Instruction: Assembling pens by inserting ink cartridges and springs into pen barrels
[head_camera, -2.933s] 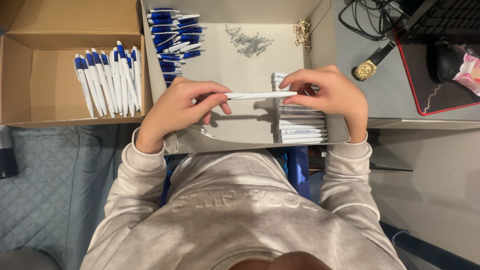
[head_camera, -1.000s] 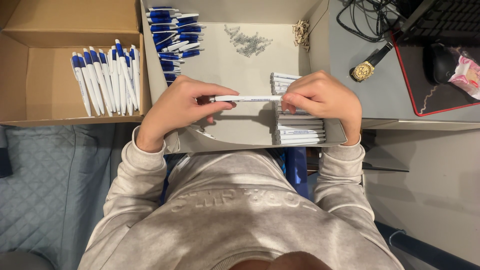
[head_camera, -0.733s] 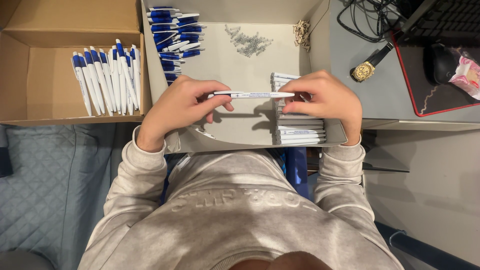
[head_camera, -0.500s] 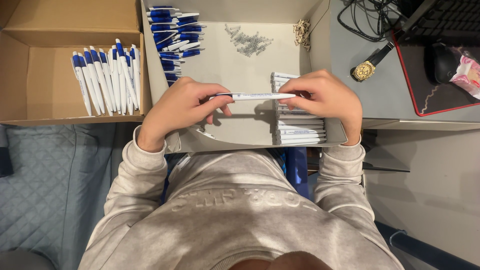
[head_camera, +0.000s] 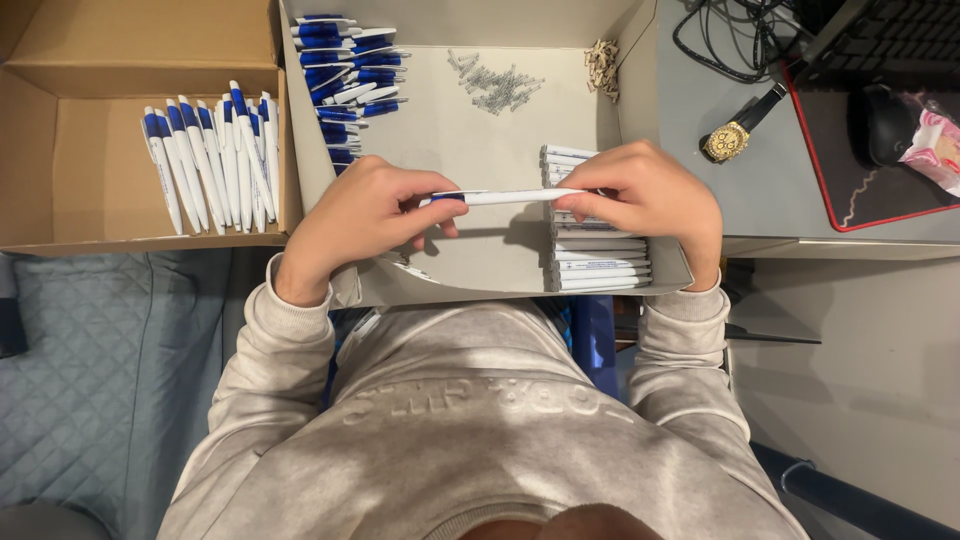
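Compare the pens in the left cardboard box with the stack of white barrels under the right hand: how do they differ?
The pens in the left cardboard box have blue ends; the stacked white barrels show no blue. The pens stand roughly upright in the image, fanned in a loose row; the barrels lie crosswise, squared in a neat stack. The pens sit in the brown box; the barrels sit in the middle tray, partly under the right hand. Both have white bodies.
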